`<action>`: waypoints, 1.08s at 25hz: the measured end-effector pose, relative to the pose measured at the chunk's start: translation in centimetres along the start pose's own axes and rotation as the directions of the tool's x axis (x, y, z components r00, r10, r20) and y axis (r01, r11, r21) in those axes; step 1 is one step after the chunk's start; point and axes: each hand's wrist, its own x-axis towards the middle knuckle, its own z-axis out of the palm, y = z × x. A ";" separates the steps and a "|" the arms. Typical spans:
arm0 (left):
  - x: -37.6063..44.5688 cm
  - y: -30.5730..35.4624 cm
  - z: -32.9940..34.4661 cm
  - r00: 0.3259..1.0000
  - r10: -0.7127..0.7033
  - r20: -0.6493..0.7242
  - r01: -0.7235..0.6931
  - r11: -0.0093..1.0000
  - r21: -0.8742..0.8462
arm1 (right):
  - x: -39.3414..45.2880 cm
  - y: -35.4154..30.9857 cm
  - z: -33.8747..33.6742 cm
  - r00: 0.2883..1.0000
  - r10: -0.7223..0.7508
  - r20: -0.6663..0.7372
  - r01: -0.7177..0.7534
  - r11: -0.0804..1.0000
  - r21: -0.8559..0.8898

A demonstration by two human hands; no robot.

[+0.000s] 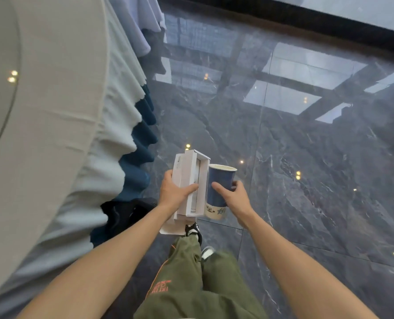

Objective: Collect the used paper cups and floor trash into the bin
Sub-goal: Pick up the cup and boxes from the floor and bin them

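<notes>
My left hand (pixel 174 192) grips an open white cardboard box (pixel 189 171), its lid flaps spread and pale contents showing inside. Right beside it, my right hand (pixel 236 199) holds a blue paper cup (pixel 219 180) with a cream band and a dark floral print at its base. The cup's open mouth tilts away from me and it touches the box's right edge. Both are held over the floor in front of my legs. No bin is in view.
A round table (pixel 41 111) with a pale cloth and dark blue underskirt fills the left. A black object (pixel 124 212) lies at its foot. Glossy dark marble floor (pixel 306 180) spreads ahead and right, with a black sill (pixel 306 21) at the far wall.
</notes>
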 end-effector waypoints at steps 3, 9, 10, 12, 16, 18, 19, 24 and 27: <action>-4.0 -3.0 -3.3 0.999 -0.035 -0.038 0.033 0.998 -0.044 | -4.0 0.9 3.4 0.999 -0.004 0.053 0.005 1.000 -0.022; -11.9 -10.9 -8.3 0.977 -0.137 -0.161 0.122 0.988 -0.098 | -10.7 5.3 9.0 0.989 0.099 0.109 -0.101 0.995 0.020; -13.1 -12.1 -9.5 0.972 -0.143 -0.188 0.126 0.987 -0.104 | -12.0 6.1 10.1 0.987 0.101 0.121 -0.105 0.994 0.027; -14.4 -14.6 -12.0 0.952 -0.177 -0.251 0.155 0.983 -0.103 | -14.1 8.0 12.1 0.986 0.105 0.132 -0.110 0.993 0.036; -16.2 -18.6 -16.1 0.925 -0.232 -0.299 0.214 0.972 -0.092 | -16.7 12.1 15.5 0.985 0.135 0.109 -0.138 0.990 0.025; -16.3 -21.0 -18.0 0.920 -0.271 -0.284 0.264 0.962 -0.064 | -16.7 14.0 17.8 0.982 0.177 0.063 -0.177 0.984 0.004; -16.2 -22.8 -19.0 0.916 -0.291 -0.277 0.289 0.956 -0.049 | -16.6 15.0 19.2 0.979 0.201 0.047 -0.201 0.980 -0.009; -15.9 -29.3 -22.8 0.919 -0.359 -0.162 0.364 0.931 -0.003 | -15.5 18.1 26.3 0.969 0.243 -0.040 -0.245 0.968 -0.045; -15.3 -31.5 -25.7 0.932 -0.345 -0.114 0.346 0.938 -0.010 | -14.0 18.0 31.1 0.972 0.223 -0.071 -0.227 0.973 -0.048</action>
